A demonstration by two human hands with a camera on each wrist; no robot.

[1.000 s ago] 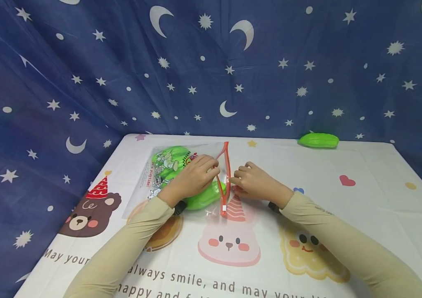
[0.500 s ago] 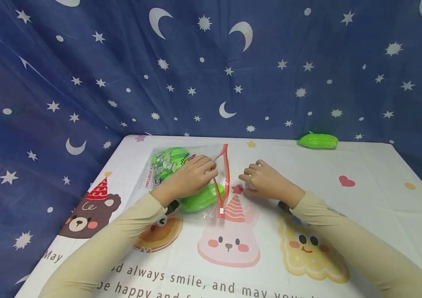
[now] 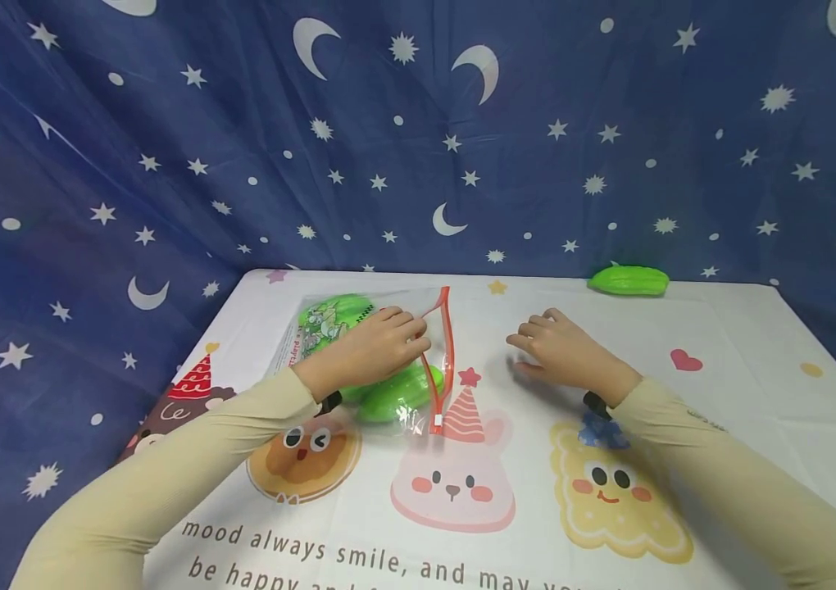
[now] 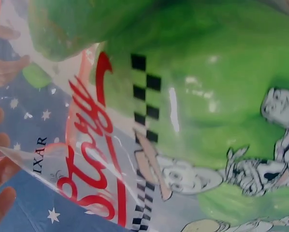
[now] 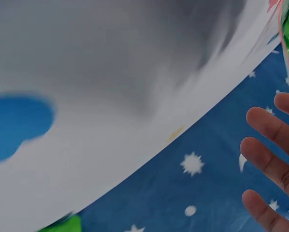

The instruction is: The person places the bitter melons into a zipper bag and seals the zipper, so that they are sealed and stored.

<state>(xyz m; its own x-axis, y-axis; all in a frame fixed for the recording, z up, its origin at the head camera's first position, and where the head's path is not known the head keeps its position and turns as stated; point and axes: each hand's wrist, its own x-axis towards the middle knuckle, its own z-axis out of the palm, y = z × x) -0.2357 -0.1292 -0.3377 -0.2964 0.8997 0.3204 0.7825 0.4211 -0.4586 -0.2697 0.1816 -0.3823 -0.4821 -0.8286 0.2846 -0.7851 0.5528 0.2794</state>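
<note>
A clear plastic zip bag [image 3: 450, 344] with a red-orange zip edge lies on the table, its mouth facing right and parted. My left hand [image 3: 370, 348] pinches the near lip of that mouth. Inside the bag are a green ridged piece [image 3: 392, 400] and a larger, rounded green one [image 3: 337, 311], seen through printed cartoon figures. In the left wrist view, fingertips [image 4: 2, 174] hold the film's edge. My right hand [image 3: 569, 351] hovers right of the bag holding nothing, its fingers spread in the right wrist view. A green, cucumber-like ridged thing [image 3: 628, 280] lies at the back right.
A white tablecloth [image 3: 742, 385] printed with cartoon animals, a heart and lettering covers the table. Its back edge meets a dark blue curtain [image 3: 536, 188] with moons and stars, which also hangs along the left side.
My right hand has drawn away from the bag's mouth and moved right. The left hand keeps its hold on the lip, while its forearm has swung outward to the left.
</note>
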